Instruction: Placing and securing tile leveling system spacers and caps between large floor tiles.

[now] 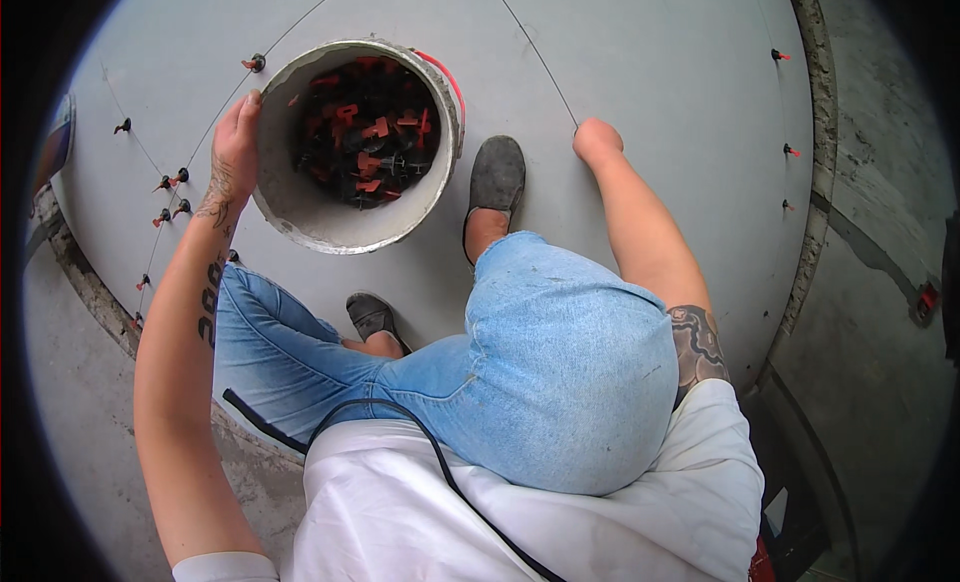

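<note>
A pale, dirty-rimmed bucket [345, 232] with a red handle stands tilted towards me. Inside it lie many red and black tile-levelling clips [372, 142]. My left hand [237, 142] grips the bucket's left side, its fingertips near the rim. Off to the right, my right hand [598, 142] is closed in a fist at the end of a thin dark joint line [530, 44] between large grey tiles [660, 42]. Whatever the right fingers hold is hidden beneath the hand.
Several levelling clips [180, 175] stand along the joints at the left; others, like one clip [791, 151], line the right side. My shoes [497, 172] are on the tiles behind the bucket. Rough concrete [885, 152] lies past the tiles' right edge. A black cable [440, 452] crosses my shirt.
</note>
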A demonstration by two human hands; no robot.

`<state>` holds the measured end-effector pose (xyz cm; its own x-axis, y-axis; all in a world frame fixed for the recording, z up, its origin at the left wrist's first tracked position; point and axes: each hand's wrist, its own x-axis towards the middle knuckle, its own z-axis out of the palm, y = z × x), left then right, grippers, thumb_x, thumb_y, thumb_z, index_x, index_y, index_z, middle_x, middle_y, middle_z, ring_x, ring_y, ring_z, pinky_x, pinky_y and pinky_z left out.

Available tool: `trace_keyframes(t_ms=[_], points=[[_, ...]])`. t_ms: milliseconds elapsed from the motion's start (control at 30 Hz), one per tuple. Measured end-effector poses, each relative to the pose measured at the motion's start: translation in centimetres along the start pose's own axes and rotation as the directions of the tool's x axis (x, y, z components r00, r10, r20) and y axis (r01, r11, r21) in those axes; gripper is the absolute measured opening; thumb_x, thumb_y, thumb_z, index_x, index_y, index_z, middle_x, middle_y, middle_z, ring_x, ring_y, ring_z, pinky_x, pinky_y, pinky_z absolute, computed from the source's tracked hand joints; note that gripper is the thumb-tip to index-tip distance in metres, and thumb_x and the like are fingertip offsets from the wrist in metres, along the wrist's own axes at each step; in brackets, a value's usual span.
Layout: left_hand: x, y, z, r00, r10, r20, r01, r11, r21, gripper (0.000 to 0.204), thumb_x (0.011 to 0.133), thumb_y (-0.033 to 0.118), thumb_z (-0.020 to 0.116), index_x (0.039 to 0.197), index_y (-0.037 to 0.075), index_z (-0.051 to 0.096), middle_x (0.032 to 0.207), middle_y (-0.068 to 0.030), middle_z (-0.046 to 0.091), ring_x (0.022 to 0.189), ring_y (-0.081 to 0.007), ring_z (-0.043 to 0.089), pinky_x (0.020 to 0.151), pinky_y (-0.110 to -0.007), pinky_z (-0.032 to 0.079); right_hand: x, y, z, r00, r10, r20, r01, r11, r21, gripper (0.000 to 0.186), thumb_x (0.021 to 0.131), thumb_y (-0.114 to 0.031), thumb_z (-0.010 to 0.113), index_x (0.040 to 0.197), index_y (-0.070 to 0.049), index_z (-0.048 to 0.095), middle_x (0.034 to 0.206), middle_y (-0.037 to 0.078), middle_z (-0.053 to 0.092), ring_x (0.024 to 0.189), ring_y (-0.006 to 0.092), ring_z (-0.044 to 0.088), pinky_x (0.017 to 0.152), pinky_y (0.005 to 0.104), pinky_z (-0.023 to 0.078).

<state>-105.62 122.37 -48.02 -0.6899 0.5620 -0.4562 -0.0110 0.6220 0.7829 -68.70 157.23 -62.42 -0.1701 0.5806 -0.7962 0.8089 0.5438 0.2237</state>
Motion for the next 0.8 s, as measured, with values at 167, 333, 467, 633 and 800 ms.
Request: trace_keyframes(t_ms=[167,333,467,633,800], points=[[-0.3,0.2,0.6,1.0,-0.001,-0.007,0.001,0.999,-0.035,0.053,0.099,0.045,0.043,0.109,-0.004,0.059,0.097,-0.007,0.063,0.093,-0.0149,0.054,0.089,-0.028,0.042,-1.0,1.2,-0.3,0.998,-0.05,-0.034,0.05,0.999,-0.005,0.028,0.088,-0.026,0.055,0.103,-0.007,0.071,0.107,0.016,0.069,0.1,0.033,0.066,0.081,0.0417,0.054],[-0.2,0.1,0.2,1.0,-0.023,0.006,0.024,0.998,-0.058,0.054,0.099,0.045,0.043,0.11,-0.005,0.059,0.099,-0.0074,0.063,0.094,-0.0152,0.054,0.089,-0.029,0.042,-2.9,1.9,-1.5,0.984,-0.131,-0.12,0.126,0.991,-0.047,0.04,0.089,-0.043,0.058,0.099,-0.006,0.069,0.102,0.016,0.069,0.095,0.0342,0.066,0.078,0.0444,0.054],[-0.2,0.0,0.3,1.0,0.005,-0.028,-0.005,1.0,-0.031,0.055,0.099,0.046,0.043,0.112,-0.005,0.059,0.1,-0.0079,0.063,0.094,-0.015,0.055,0.09,-0.029,0.042,-3.3,2.2,-0.9,0.946,-0.26,-0.193,0.238,0.962,-0.13,0.034,0.09,-0.038,0.058,0.094,-0.006,0.067,0.096,0.016,0.069,0.09,0.035,0.066,0.075,0.0462,0.054],[-0.1,0.0,0.2,1.0,-0.007,0.01,0.007,1.0,-0.005,0.057,0.099,0.048,0.042,0.113,-0.005,0.059,0.101,-0.0085,0.063,0.095,-0.0152,0.054,0.09,-0.03,0.042,-2.5,3.6,0.4,0.918,-0.306,-0.253,0.283,0.951,-0.123,0.03,0.09,-0.035,0.059,0.092,-0.006,0.066,0.094,0.016,0.069,0.088,0.0362,0.065,0.074,0.0474,0.053],[-0.1,0.0,0.1,1.0,-0.012,0.001,0.012,1.0,-0.009,0.057,0.099,0.048,0.042,0.113,-0.004,0.059,0.1,-0.0092,0.063,0.096,-0.016,0.055,0.09,-0.03,0.041,-2.6,3.7,0.7,0.963,-0.089,-0.254,0.129,0.981,0.148,0.025,0.092,-0.029,0.056,0.09,-0.006,0.066,0.092,0.016,0.068,0.087,0.0373,0.065,0.074,0.0479,0.051]])
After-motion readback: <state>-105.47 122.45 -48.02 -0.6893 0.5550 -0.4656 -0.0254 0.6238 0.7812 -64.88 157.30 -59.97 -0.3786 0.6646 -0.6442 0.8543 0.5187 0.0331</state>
